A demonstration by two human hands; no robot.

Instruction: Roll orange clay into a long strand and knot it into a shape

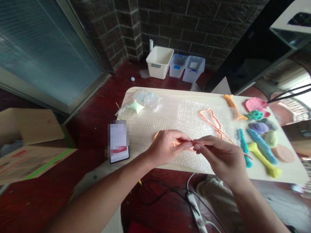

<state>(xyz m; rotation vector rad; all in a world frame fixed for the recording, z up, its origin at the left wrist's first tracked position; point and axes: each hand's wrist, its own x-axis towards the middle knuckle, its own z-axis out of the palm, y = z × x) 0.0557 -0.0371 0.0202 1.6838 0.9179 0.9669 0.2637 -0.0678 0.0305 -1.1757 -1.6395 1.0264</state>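
Two hands meet above the bubble wrap (189, 111) on the counter (293, 171): the fingers of the left hand (166, 147) and the right hand (224, 157) are pinched tip to tip on a thin orange strand (175, 143). More orange shows at the left hand's far side; the hands hide much of it, so I cannot tell whether it is all one piece. Farther off on the wrap, a looped orange cord (219, 130), its tail trailing past the right hand, appears already formed. At the counter's right end, a yellow bone-shaped piece (264, 160), a blue roll (262, 145), a teal roll (243, 145) and a green ball (255, 115) look shaped and set aside. The pinched strand seems unfinished, and a pale green packet (135, 106) at the far left looks unopened.
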